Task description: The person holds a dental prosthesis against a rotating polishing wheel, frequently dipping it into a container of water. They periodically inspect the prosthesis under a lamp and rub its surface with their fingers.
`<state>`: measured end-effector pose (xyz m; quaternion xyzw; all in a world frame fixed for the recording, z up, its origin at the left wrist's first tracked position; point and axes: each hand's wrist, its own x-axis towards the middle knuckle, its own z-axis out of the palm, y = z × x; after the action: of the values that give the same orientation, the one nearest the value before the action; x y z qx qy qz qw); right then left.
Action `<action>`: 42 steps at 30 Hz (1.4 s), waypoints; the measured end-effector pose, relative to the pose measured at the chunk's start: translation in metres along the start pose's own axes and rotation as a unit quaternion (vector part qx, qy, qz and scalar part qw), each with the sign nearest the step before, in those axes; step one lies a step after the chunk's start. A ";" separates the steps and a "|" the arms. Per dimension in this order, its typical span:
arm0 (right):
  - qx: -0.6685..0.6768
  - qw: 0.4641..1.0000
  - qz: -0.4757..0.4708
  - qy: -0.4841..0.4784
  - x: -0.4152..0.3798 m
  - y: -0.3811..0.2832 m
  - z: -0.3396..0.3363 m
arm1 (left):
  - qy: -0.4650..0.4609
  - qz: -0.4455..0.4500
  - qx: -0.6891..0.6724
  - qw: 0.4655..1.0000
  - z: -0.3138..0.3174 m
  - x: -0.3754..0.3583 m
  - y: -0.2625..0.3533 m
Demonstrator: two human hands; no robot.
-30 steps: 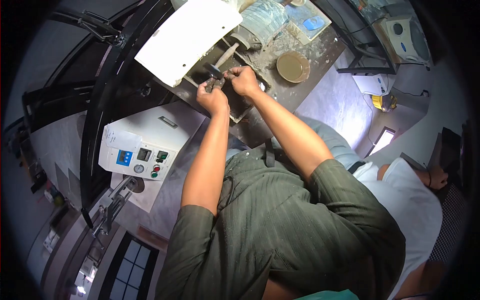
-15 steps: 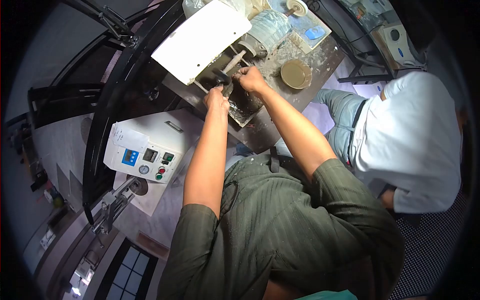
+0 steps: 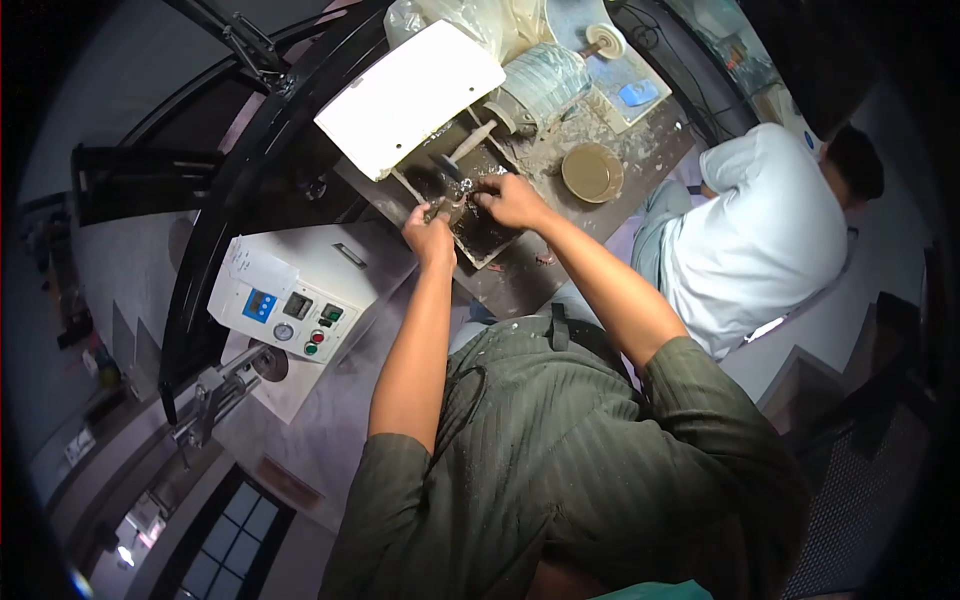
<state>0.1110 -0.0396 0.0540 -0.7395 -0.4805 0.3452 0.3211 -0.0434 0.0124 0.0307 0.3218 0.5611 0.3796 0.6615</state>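
Both hands in close, left hand (image 3: pixel 430 232) and right hand (image 3: pixel 512 200) pinching a small grey workpiece (image 3: pixel 452 207) over the wet tray (image 3: pixel 478 232) under the grinding spindle (image 3: pixel 470 143), fingers could slip into it, murky water filling the bowl (image 3: pixel 590 172)

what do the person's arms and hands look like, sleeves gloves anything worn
Both hands, the left hand and the right hand, are bare, with no gloves. No watch or ring can be made out. The forearms are uncovered. The dark green shirt has fine ribbed stripes, pale specks on the cloth, and loose sleeves ending about the elbow.
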 end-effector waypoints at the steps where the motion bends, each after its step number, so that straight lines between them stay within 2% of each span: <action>1: -0.012 0.998 -0.048 0.032 -0.009 -0.002 -0.002 | 0.005 0.026 0.014 1.000 0.000 -0.006 0.001; 2: -0.024 0.993 -0.095 0.065 -0.016 -0.004 -0.005 | 0.012 0.030 0.014 0.999 0.001 -0.013 0.002; 6: 0.023 0.980 -0.153 0.122 -0.043 0.008 -0.011 | 0.016 0.097 0.067 0.993 0.012 -0.033 0.016; 7: -0.066 0.992 -0.110 -0.003 -0.047 0.015 -0.012 | 0.008 0.111 0.077 0.991 0.013 -0.037 0.017; 8: -0.156 0.977 -0.068 -0.126 -0.048 0.022 -0.012 | 0.007 0.115 0.081 0.990 0.015 -0.040 0.019; 9: -0.171 0.979 -0.089 -0.063 -0.050 0.020 -0.012 | 0.019 0.132 0.101 0.986 0.016 -0.043 0.020; 12: -0.122 0.988 -0.067 -0.062 -0.050 0.015 -0.021 | 0.034 0.148 0.104 0.983 0.018 -0.046 0.020; 13: -0.147 0.980 -0.080 -0.107 -0.048 0.021 -0.019 | 0.024 0.147 0.088 0.985 0.019 -0.045 0.018; 14: -0.145 0.981 -0.079 -0.102 -0.049 0.023 -0.021 | 0.019 0.149 0.091 0.984 0.020 -0.045 0.016; 16: -0.227 0.930 -0.056 -0.283 -0.060 0.018 -0.027 | 0.024 0.118 0.050 0.991 0.019 -0.046 0.009; 17: -0.246 0.921 -0.057 -0.297 -0.067 0.021 -0.025 | 0.038 0.119 0.032 0.992 0.020 -0.044 0.005; 18: -0.253 0.933 -0.119 -0.228 -0.076 0.027 -0.024 | 0.042 0.114 0.055 0.991 0.018 -0.044 0.002; 20: -0.247 0.924 -0.067 -0.284 -0.075 0.000 -0.048 | 0.041 0.107 0.061 0.992 0.010 -0.040 -0.009; 21: -0.247 0.924 -0.068 -0.283 -0.074 0.000 -0.051 | 0.040 0.108 0.061 0.992 0.012 -0.042 -0.011; 23: -0.140 0.969 -0.089 -0.181 -0.070 0.001 -0.054 | 0.047 0.087 0.056 0.994 0.013 -0.048 -0.015; 24: -0.139 0.970 -0.091 -0.179 -0.066 0.005 -0.051 | 0.046 0.089 0.056 0.993 0.016 -0.051 -0.015; 26: 0.005 0.996 -0.082 -0.039 -0.058 0.016 -0.040 | 0.036 0.058 0.030 0.997 0.020 -0.058 -0.016; 30: 0.068 0.994 0.009 -0.087 -0.047 0.015 -0.045 | 0.018 0.036 -0.043 0.998 0.022 -0.061 -0.024; 34: 0.102 0.990 0.024 -0.099 -0.047 0.021 -0.054 | -0.008 0.032 -0.046 0.998 0.026 -0.069 -0.025; 36: 0.091 0.991 0.016 -0.101 -0.051 0.026 -0.062 | -0.008 0.070 0.110 0.991 0.027 -0.072 -0.028; 37: 0.050 0.996 -0.008 -0.077 -0.054 0.027 -0.066 | -0.004 0.070 0.108 0.992 0.027 -0.072 -0.030; 39: 0.008 0.998 -0.034 -0.058 -0.063 0.034 -0.074 | 0.032 0.080 0.216 0.973 0.025 -0.072 -0.034; 41: -0.083 0.986 -0.100 -0.106 -0.073 0.046 -0.080 | 0.047 0.080 0.222 0.971 0.011 -0.061 -0.051; 42: -0.083 0.985 -0.103 -0.111 -0.079 0.051 -0.081 | 0.058 0.081 0.229 0.968 0.005 -0.057 -0.056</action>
<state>0.1785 -0.1415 0.0734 -0.6673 -0.6138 0.3490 0.2371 -0.0348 -0.0656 0.0121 0.4870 0.6424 0.3113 0.5033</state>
